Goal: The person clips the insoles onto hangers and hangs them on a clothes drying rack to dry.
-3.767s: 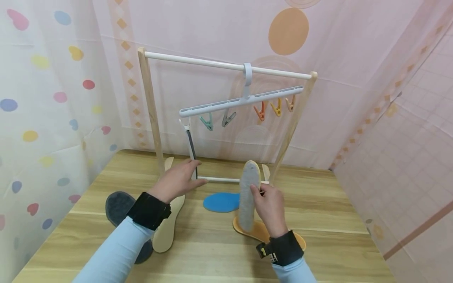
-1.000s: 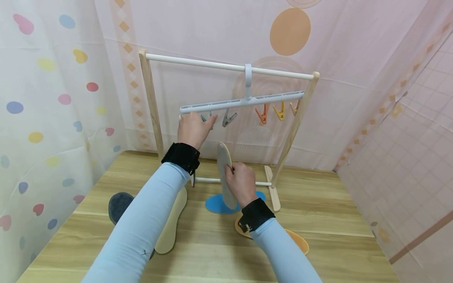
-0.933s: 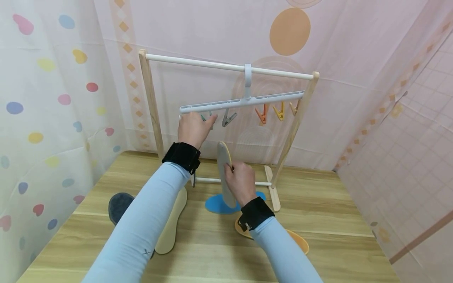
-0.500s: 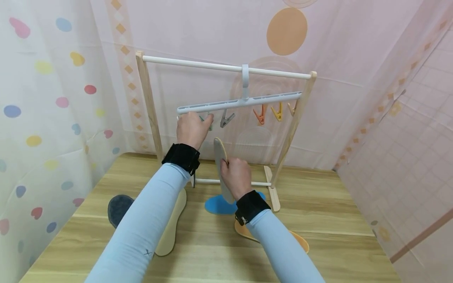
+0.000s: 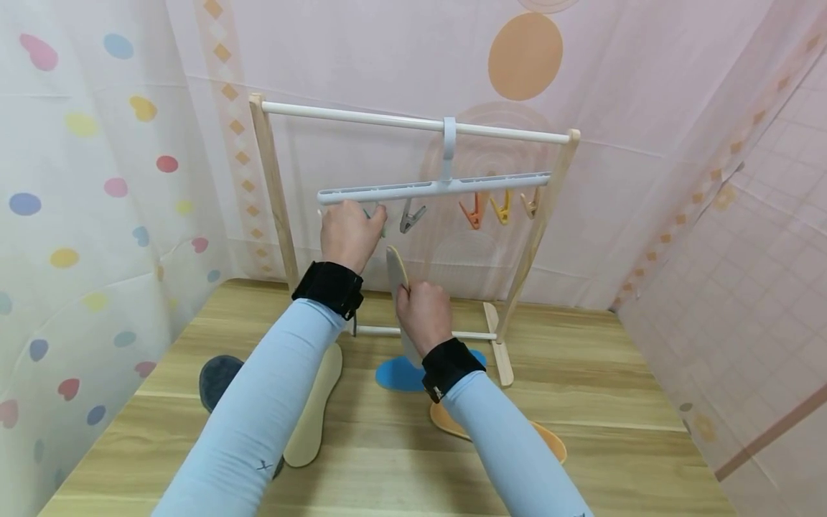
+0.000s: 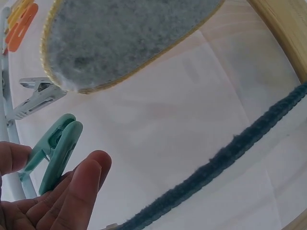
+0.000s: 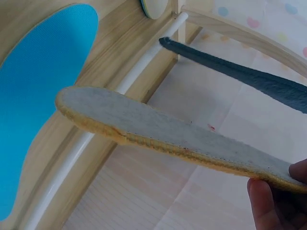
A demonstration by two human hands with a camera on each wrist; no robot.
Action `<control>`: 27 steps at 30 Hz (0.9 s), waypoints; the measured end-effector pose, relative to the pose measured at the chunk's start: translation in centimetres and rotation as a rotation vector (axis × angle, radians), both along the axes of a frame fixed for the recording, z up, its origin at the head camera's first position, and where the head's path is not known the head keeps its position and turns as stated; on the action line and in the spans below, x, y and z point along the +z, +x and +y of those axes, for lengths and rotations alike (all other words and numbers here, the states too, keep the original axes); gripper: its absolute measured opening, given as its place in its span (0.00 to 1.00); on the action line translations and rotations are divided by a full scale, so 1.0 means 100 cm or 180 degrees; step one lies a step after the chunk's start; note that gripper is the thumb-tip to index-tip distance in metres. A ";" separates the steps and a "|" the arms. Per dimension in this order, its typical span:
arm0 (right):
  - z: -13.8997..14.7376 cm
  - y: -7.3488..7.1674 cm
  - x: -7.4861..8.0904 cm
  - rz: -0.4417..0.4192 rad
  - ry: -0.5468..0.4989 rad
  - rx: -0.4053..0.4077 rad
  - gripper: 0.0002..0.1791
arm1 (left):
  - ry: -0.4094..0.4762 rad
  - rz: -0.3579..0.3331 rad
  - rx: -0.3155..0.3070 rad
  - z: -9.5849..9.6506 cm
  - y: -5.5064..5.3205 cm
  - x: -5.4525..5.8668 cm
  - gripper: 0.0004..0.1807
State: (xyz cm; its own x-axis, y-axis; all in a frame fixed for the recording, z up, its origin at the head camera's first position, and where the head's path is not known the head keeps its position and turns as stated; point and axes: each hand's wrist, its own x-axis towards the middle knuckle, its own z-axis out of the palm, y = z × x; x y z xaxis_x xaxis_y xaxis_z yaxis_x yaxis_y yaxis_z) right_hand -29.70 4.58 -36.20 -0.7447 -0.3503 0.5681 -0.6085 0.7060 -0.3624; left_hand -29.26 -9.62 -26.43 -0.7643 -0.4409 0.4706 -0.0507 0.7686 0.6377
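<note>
My left hand point(image 5: 351, 233) pinches a green clothes peg point(image 6: 60, 148) between thumb and fingers near the left end of the pale blue hanger point(image 5: 388, 192). The peg's jaws look nearly closed, with nothing between them in the left wrist view. My right hand point(image 5: 426, 316) grips a grey insole point(image 7: 158, 129) with yellow edging by its side, held upright below that peg and apart from it. A dark teal insole point(image 6: 211, 167) hangs at the hanger's left end, mostly hidden behind my left arm in the head view.
The hanger hooks over the white rod point(image 5: 362, 115) of a wooden rack. Grey point(image 5: 412, 215), orange point(image 5: 474, 214), yellow point(image 5: 503, 210) and beige pegs point(image 5: 530, 205) hang from it. Blue point(image 5: 397, 375), orange point(image 5: 549, 441), cream point(image 5: 306, 424) and dark grey insoles point(image 5: 218, 380) lie on the table.
My left hand has risen from beside the hanging insole to the green peg and taken hold of it. My right hand has brought the grey insole up and left. The hanger has swung slightly.
</note>
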 end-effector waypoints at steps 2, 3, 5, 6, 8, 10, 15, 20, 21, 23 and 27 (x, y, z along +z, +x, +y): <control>-0.001 0.000 0.001 -0.0011 0.0006 -0.0033 0.17 | -0.0012 0.0012 -0.0023 0.000 0.002 0.001 0.30; -0.002 0.000 0.002 -0.0014 0.0007 -0.0040 0.17 | -0.0026 0.0014 -0.0029 0.001 0.002 0.002 0.30; -0.004 0.000 0.002 0.0001 0.0021 -0.0054 0.18 | -0.0063 0.0015 -0.0043 0.000 0.004 0.003 0.30; -0.005 0.001 0.003 0.0017 0.0028 -0.0053 0.18 | -0.0080 0.0013 -0.0046 0.000 0.004 0.003 0.30; -0.008 0.002 0.003 0.0059 0.0054 -0.0050 0.19 | -0.0105 0.0006 -0.0047 0.000 0.006 0.004 0.30; -0.010 0.002 0.004 0.0118 0.0073 -0.0058 0.20 | -0.0136 -0.0001 -0.0046 0.000 0.007 0.005 0.30; -0.014 0.003 0.006 0.0167 0.0059 -0.0031 0.22 | -0.0202 0.0002 -0.0030 -0.001 0.009 0.007 0.30; -0.017 0.003 0.010 0.0218 0.0072 0.0002 0.22 | -0.0314 0.0036 0.0006 -0.003 0.010 0.009 0.31; -0.017 0.003 0.010 0.0234 0.0080 -0.0002 0.21 | -0.0333 0.0042 0.0014 -0.003 0.010 0.009 0.31; -0.018 0.004 0.011 0.0274 0.0112 -0.0011 0.21 | -0.0373 0.0049 0.0022 -0.003 0.011 0.010 0.30; -0.021 0.005 0.013 0.0362 0.0190 -0.0035 0.20 | -0.0419 0.0104 0.0014 -0.004 0.011 0.010 0.29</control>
State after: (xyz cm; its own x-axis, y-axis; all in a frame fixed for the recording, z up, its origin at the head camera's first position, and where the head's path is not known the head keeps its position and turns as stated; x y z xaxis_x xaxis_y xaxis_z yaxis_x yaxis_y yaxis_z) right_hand -29.19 2.49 -34.94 -0.6806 -0.3782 0.6276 -0.6354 0.7311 -0.2485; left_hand -28.14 -10.01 -25.42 -0.7458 -0.3769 0.5493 -0.0350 0.8455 0.5328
